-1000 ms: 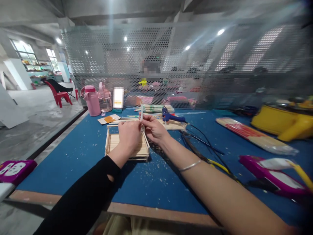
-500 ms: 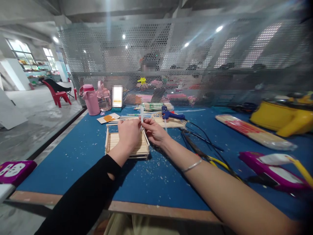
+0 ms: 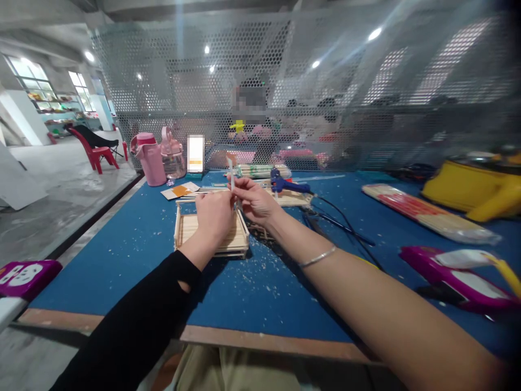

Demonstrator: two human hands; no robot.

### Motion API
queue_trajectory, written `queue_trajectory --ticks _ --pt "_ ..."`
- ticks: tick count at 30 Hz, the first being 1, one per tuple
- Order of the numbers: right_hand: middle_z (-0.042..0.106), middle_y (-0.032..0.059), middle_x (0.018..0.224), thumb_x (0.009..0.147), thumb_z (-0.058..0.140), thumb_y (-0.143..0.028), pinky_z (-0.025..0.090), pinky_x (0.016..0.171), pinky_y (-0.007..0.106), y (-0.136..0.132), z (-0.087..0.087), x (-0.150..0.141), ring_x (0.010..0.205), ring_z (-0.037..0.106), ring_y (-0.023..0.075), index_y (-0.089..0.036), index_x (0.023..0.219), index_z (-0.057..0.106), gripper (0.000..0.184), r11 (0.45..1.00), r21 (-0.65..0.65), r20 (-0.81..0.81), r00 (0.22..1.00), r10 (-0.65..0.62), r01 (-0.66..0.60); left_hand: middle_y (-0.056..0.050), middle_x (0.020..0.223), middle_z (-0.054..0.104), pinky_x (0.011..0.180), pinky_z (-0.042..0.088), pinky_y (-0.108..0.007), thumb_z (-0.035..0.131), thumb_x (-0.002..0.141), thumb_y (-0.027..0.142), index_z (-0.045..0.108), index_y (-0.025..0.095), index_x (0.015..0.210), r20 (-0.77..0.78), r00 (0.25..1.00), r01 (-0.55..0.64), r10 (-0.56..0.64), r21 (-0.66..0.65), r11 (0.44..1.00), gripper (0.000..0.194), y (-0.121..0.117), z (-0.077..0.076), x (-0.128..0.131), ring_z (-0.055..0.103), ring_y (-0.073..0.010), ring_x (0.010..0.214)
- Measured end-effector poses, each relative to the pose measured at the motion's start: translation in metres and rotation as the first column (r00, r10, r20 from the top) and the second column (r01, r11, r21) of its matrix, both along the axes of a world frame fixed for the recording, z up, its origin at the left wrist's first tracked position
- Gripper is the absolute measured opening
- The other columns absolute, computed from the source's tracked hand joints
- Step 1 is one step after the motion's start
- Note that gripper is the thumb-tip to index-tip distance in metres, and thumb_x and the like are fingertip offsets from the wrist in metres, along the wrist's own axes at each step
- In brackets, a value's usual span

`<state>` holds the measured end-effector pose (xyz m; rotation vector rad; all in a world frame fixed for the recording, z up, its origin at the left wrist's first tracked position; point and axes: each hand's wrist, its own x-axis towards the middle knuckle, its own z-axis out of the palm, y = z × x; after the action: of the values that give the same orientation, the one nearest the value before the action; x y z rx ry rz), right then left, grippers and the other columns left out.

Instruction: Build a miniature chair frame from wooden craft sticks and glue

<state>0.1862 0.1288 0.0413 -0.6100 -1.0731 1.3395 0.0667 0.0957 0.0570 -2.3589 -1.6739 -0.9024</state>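
A shallow tray built of wooden craft sticks (image 3: 191, 231) lies on the blue table (image 3: 122, 260). Both hands are over its far right corner. My right hand (image 3: 254, 201) pinches a thin pale stick (image 3: 230, 168) that stands upright. My left hand (image 3: 215, 214), in a black sleeve, is curled with its fingertips at the lower part of the same stick. A silver bangle (image 3: 317, 257) is on my right wrist.
A blue glue gun (image 3: 285, 185) with a black cord lies behind the hands, beside bundles of sticks (image 3: 260, 170). Pink jugs (image 3: 148, 157) stand at the back left. A packet of skewers (image 3: 427, 220), a yellow tub (image 3: 468, 190) and a purple tool (image 3: 451, 282) lie to the right. A mesh screen (image 3: 325, 98) backs the table.
Both hands have lifted the upright stick a little higher over the tray corner. The camera has tilted slightly.
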Motion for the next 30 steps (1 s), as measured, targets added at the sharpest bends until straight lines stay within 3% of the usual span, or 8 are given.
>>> queue_trajectory --ticks 3,7,14,19,24,30 --pt "0.066 -0.0061 0.081 0.048 0.083 -0.018 0.045 0.07 0.021 -0.003 -0.004 0.001 0.071 0.057 0.0076 -0.022 0.065 0.061 0.028 1.0 -0.011 0.005 1.0 -0.004 0.004 -0.008 0.086 0.071 0.075 0.034 -0.037 0.041 0.091 0.024 0.067 0.02 0.087 0.004 1.0 0.009 -0.009 0.007 1.0 0.027 0.0 -0.001 0.0 0.063 -0.0231 0.083" --pt "0.064 -0.0068 0.069 0.047 0.084 -0.021 0.045 0.066 0.022 -0.006 -0.012 0.004 0.064 0.056 0.0077 -0.021 0.067 0.061 0.03 0.995 -0.095 0.018 1.0 0.022 -0.02 -0.006 0.088 0.072 0.074 0.034 -0.037 0.041 0.091 0.023 0.067 0.022 0.09 0.003 1.0 0.03 -0.03 0.012 0.999 0.026 0.001 -0.001 -0.001 0.063 -0.0237 0.084" --pt "0.067 -0.0054 0.089 0.048 0.083 -0.019 0.046 0.064 0.021 0.004 0.0 -0.002 0.073 0.057 0.0081 -0.021 0.061 0.058 0.028 1.0 0.013 0.007 1.0 0.001 -0.001 -0.008 0.087 0.071 0.075 0.034 -0.036 0.038 0.092 0.026 0.066 0.019 0.087 -0.003 1.0 0.0 0.0 -0.014 1.0 0.029 0.002 0.0 -0.002 0.062 -0.0234 0.083" --pt "0.065 -0.0054 0.074 0.046 0.084 -0.023 0.046 0.065 0.022 -0.004 -0.007 0.002 0.07 0.057 0.0085 -0.02 0.059 0.057 0.031 0.997 -0.07 0.007 1.0 0.023 -0.023 -0.007 0.088 0.071 0.076 0.034 -0.036 0.036 0.093 0.027 0.066 0.02 0.089 0.0 1.0 0.014 -0.014 0.0 1.0 0.031 0.002 -0.001 -0.001 0.063 -0.0226 0.083" --pt "0.066 -0.0059 0.081 0.045 0.085 -0.02 0.046 0.071 0.022 0.002 -0.001 -0.003 0.074 0.058 0.0083 -0.021 0.058 0.056 0.033 0.999 0.031 -0.025 1.0 -0.007 0.008 -0.008 0.086 0.071 0.076 0.035 -0.037 0.037 0.093 0.026 0.066 0.019 0.088 0.0 1.0 -0.009 0.009 -0.001 1.0 0.03 0.002 -0.002 -0.001 0.063 -0.0238 0.084" --pt "0.064 -0.0067 0.073 0.041 0.087 -0.024 0.045 0.07 0.021 -0.002 -0.009 -0.001 0.069 0.056 0.0073 -0.021 0.059 0.058 0.035 0.998 -0.065 -0.006 1.0 -0.013 0.013 -0.007 0.087 0.071 0.076 0.035 -0.037 0.04 0.091 0.024 0.066 0.021 0.092 0.001 1.0 0.005 -0.005 0.012 1.0 0.026 0.003 -0.003 -0.001 0.063 -0.0235 0.085"
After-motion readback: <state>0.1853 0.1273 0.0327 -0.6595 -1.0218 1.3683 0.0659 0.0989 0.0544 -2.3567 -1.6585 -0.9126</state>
